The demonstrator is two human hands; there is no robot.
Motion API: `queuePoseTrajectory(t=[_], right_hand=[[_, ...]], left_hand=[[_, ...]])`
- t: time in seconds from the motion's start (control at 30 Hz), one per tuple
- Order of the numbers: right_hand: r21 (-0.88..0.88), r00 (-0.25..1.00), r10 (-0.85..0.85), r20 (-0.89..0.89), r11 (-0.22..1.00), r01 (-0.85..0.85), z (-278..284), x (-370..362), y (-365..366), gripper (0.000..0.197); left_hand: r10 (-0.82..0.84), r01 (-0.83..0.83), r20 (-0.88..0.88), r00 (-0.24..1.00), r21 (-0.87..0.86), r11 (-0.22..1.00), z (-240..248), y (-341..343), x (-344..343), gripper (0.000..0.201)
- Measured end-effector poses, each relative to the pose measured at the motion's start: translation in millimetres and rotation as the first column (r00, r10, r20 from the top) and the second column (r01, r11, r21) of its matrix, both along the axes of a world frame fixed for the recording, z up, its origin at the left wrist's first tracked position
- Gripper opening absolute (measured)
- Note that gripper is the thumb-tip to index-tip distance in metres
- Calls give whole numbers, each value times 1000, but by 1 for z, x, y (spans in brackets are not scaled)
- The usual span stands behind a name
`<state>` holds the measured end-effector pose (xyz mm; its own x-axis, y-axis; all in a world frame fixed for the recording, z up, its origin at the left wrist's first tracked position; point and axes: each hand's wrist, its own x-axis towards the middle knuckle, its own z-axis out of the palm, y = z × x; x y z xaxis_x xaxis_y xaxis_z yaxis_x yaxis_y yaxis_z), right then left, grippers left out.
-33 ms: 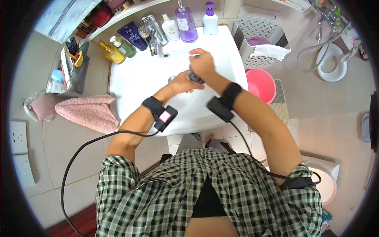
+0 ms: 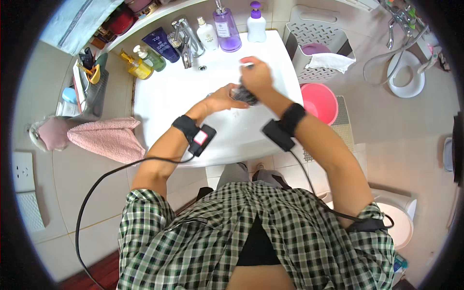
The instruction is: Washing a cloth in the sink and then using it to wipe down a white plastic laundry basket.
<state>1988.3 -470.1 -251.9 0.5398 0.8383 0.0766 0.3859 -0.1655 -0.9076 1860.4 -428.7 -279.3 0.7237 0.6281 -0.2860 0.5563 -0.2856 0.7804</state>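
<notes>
Over the white washbasin (image 2: 169,101), both my hands work on a dark grey, blurred thing (image 2: 245,96) that looks like a round brush or scrubber; its exact kind does not show. My left hand (image 2: 223,99) is closed around its left side, with the thumb along the near side. From the upper right my right hand (image 2: 257,77) grips its top, fingers curled and a fingertip sticking out to the left. The part inside my right hand is hidden. The chrome faucet (image 2: 195,43) stands behind my hands, at the far edge of the basin.
Along the basin's back stand a purple pump bottle (image 2: 227,31), a white bottle with purple pump (image 2: 256,26), a dark blue tube (image 2: 161,45) and a yellow bottle (image 2: 139,66). A pink towel (image 2: 108,137) hangs at left; a pink basin (image 2: 320,104) and grey basket (image 2: 314,43) are at right.
Both hands and the dark grey thing have shifted a little to the right. My right forearm has moved right, and more of the dark thing shows between the hands.
</notes>
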Motion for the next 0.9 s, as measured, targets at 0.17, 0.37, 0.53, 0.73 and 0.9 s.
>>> queuePoseTrajectory(t=[0.17, 0.37, 0.53, 0.73, 0.9], right_hand=[[164, 943, -331, -24, 929, 330, 12, 146, -92, 19], [-44, 825, -564, -40, 826, 563, -83, 218, -293, 18], [-205, 540, -790, -289, 602, 772, -118, 160, -398, 15], [-179, 372, -744, -555, 543, 820, -110, 99, -392, 13], [-109, 435, -530, -728, 716, 690, -82, 85, -353, 17]], left_hand=[[106, 133, -421, 901, 499, 856, -54, 84, -33, 58], [-36, 421, -494, 869, 698, 579, -90, 107, -71, 38], [-243, 526, -473, 847, 679, 512, -117, 123, -39, 6], [-486, 548, -333, 808, 728, 412, -144, 157, -7, 11], [-437, 676, -519, 735, 608, 416, -154, 170, 13, 20]])
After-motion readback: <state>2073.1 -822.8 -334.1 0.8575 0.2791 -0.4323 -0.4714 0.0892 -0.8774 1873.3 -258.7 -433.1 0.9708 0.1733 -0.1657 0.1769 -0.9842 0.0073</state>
